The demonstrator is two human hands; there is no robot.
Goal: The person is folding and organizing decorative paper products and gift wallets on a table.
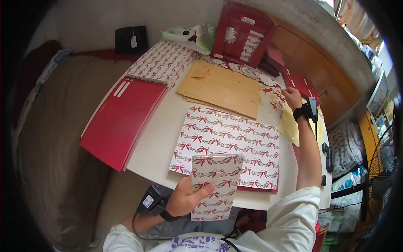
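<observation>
My left hand (185, 197) grips a white cardstock piece (225, 189) printed with garlands and red bows, thumb across its front. It is held upright over the table's near edge, its layers visible along the top. Behind it lies a stack of flat sheets (229, 135) in the same print, with a red edge showing beneath. My right hand (292, 97) is stretched to the far right, fingers curled, above small paper scraps (277, 100). Whether anything is pinched in it cannot be seen. Below that wrist rests a yellow sheet (288, 124).
Brown kraft sheets (220, 86) lie mid-table. Stacked red card (122, 119) and printed card (163, 61) line the left side. A red display box (233, 22) stands at the back beside a plastic bag (195, 36). Red pieces (300, 83) lie back right; a fan (381, 157) stands at right.
</observation>
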